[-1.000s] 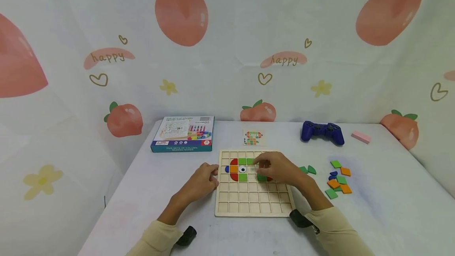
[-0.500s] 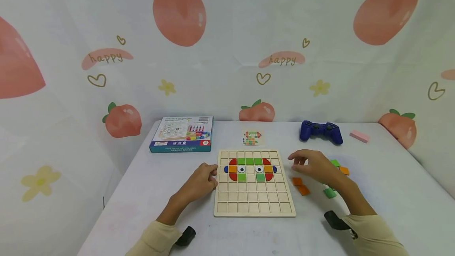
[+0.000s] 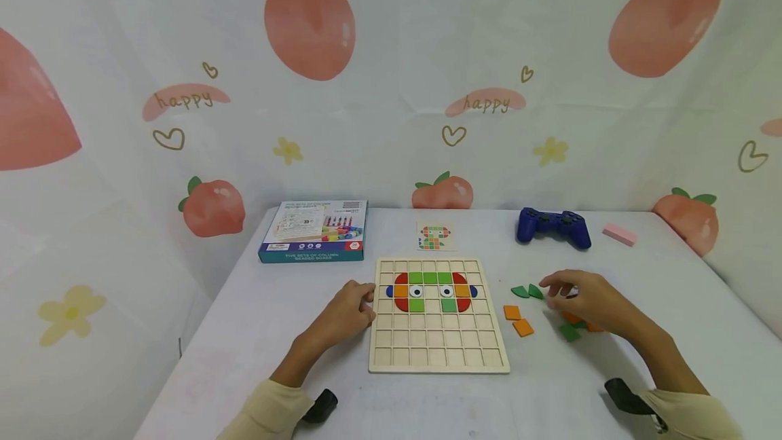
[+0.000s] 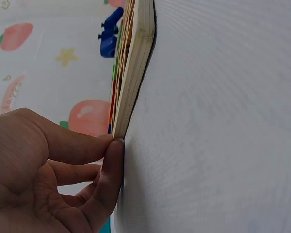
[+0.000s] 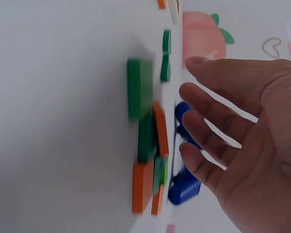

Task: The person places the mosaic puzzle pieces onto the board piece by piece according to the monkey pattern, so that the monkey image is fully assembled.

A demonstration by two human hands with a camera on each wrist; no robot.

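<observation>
My left hand (image 3: pixel 345 307) pinches the left edge of a wooden grid board (image 3: pixel 440 357) between thumb and fingers; the left wrist view shows the fingertips right at the board's rim (image 4: pixel 131 92). Red, green, orange and blue tiles and two eye tiles (image 3: pixel 416 291) fill cells in the board's upper rows, forming a face. My right hand (image 3: pixel 589 301) hovers over a pile of loose tiles, fingers relaxed and parted, holding nothing. In the right wrist view, a green square tile (image 5: pixel 139 90) and orange tiles (image 5: pixel 143 187) lie beside the fingers. The hand hides part of the pile in the head view.
Two orange squares (image 3: pixel 512 312) and two green leaf-shaped tiles (image 3: pixel 520 291) lie right of the board. Behind it is a picture card (image 3: pixel 436 237). A boxed toy (image 3: pixel 314 231) stands back left; a blue game controller (image 3: pixel 553 227) and a pink block (image 3: pixel 620 234) lie back right.
My right hand has left the board and moved right, over the loose tiles, uncovering the board's right-side tiles and two orange squares beside it. The left hand has stayed at the board's edge.
</observation>
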